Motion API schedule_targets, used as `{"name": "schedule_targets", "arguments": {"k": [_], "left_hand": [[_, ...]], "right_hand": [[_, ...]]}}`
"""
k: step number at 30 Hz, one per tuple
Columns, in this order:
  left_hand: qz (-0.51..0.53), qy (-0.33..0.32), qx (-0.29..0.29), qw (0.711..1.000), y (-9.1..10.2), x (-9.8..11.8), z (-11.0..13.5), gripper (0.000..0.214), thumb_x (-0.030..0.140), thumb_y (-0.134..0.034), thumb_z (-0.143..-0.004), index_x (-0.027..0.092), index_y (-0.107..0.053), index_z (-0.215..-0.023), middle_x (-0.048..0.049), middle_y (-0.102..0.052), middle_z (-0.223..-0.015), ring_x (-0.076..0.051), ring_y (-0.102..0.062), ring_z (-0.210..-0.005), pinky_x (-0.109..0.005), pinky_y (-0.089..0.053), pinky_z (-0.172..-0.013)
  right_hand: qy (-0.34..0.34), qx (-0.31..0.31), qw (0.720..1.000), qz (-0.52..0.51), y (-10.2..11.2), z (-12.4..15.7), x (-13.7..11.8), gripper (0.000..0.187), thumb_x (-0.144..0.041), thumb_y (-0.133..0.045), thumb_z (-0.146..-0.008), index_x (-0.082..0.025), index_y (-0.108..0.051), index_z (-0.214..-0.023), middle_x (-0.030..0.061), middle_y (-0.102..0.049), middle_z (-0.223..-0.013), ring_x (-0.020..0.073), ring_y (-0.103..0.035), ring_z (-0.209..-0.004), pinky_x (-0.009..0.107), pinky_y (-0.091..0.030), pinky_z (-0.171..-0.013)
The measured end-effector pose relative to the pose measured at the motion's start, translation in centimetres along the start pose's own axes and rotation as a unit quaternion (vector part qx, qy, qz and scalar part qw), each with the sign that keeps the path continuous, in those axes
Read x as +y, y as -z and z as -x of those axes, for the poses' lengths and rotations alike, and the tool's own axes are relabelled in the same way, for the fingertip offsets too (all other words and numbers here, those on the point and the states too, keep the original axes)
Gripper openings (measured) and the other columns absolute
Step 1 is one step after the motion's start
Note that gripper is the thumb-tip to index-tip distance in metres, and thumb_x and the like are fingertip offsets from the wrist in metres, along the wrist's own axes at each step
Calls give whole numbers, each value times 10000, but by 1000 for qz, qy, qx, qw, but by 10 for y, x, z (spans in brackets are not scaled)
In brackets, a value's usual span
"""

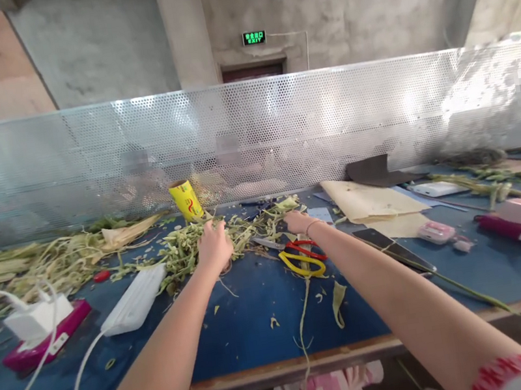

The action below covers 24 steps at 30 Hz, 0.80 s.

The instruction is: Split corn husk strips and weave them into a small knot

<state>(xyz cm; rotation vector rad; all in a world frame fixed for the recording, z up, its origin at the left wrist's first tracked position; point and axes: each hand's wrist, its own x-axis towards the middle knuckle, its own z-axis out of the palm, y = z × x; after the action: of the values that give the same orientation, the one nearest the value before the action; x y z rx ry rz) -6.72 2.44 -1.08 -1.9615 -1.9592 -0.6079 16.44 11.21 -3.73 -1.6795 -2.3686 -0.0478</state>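
Observation:
My left hand reaches into a heap of wilted green plants, its fingers curled down onto the leaves. My right hand is at the right end of the same heap, fingers bent round leafy stems; the fingertips are partly hidden. Just below my right wrist lie scissors with red and yellow handles, their blades pointing left toward the heap. A pale stem with thin roots hangs from beside the handles over the table edge. Behind my left hand stands a tilted yellow tube.
At left are dried stalks, a white charger in a magenta power strip, and a white corded block. At right lie brown paper, a dark tablet-like slab, and a pink case. A perforated metal panel stands behind.

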Motion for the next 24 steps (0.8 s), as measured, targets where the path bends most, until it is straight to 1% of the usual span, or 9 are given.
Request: {"name": "schedule_targets", "arguments": {"k": [4, 8, 11, 15, 17, 19, 21, 22, 24], "left_hand": [[26, -3, 12, 1000, -1, 1, -1, 380, 244, -423, -782, 148, -450, -1149, -170, -445, -1212, -289, -527, -1043, -421, -436, -839], [53, -2, 8, 999, -1, 2, -2, 347, 256, -425, -785, 139, -463, -1110, -161, -465, -1181, -275, -533, -1032, -404, -433, -847], [67, -1, 9, 998, -2, 1, -3, 336, 256, -428, -783, 133, -471, -1093, -161, -466, -1169, -268, -535, -1033, -391, -434, -849], [86, -9, 1, 996, -4, 0, -3, 303, 246, -441, -771, 147, -493, -1053, -151, -486, -1132, -260, -548, -997, -382, -440, -835], [102, -3, 1, 995, -5, 0, -4, 284, 219, -443, -764, 156, -498, -1035, -147, -497, -1119, -264, -546, -991, -394, -438, -833], [135, 33, 23, 990, -6, -2, -6, 284, 155, -440, -742, 155, -498, -1021, -151, -504, -1101, -275, -540, -990, -417, -430, -837], [203, 94, 80, 971, -7, -6, -12, 298, 74, -430, -702, 148, -500, -982, -151, -516, -1055, -275, -533, -985, -432, -414, -854], [253, 126, 129, 950, -8, -10, -15, 289, 45, -420, -686, 151, -501, -943, -141, -521, -1018, -265, -521, -996, -424, -402, -874], [372, 185, 220, 883, -8, -17, -22, 260, 18, -408, -662, 170, -484, -859, -90, -520, -931, -223, -508, -982, -391, -381, -909]], "right_hand": [[-49, 46, 996, -65, -2, -3, 4, 311, -53, -471, -670, -116, -626, -933, 157, -592, -1036, 265, -541, -1002, 435, -439, -839], [-52, 148, 976, -153, 11, 0, 14, 438, -38, -363, -705, -108, -554, -1094, 153, -534, -1171, 202, -475, -1108, 333, -398, -907], [-68, 195, 954, -216, 21, 2, 21, 458, -94, -262, -774, -108, -482, -1176, 133, -558, -1138, 154, -548, -997, 276, -450, -812], [-90, 199, 938, -269, 21, 5, 19, 463, -118, -223, -799, -72, -434, -1209, 133, -588, -1080, 112, -600, -870, 211, -465, -715], [-99, 179, 940, -272, 17, 7, 18, 445, -114, -261, -791, -85, -472, -1181, 118, -610, -1036, 113, -604, -845, 211, -462, -716], [-111, 148, 948, -260, 13, 8, 17, 397, -118, -337, -767, -107, -548, -1103, 103, -632, -970, 140, -603, -846, 238, -459, -740], [-126, 121, 956, -235, 10, 9, 17, 351, -125, -413, -732, -122, -604, -1027, 116, -624, -970, 194, -581, -926, 294, -440, -807], [-134, 111, 960, -220, 9, 8, 17, 344, -130, -438, -720, -128, -615, -1015, 133, -604, -1015, 228, -552, -991, 328, -423, -843], [-149, 95, 966, -190, 9, 5, 17, 363, -147, -465, -709, -140, -607, -1043, 163, -530, -1140, 288, -472, -1104, 392, -390, -888]]}}
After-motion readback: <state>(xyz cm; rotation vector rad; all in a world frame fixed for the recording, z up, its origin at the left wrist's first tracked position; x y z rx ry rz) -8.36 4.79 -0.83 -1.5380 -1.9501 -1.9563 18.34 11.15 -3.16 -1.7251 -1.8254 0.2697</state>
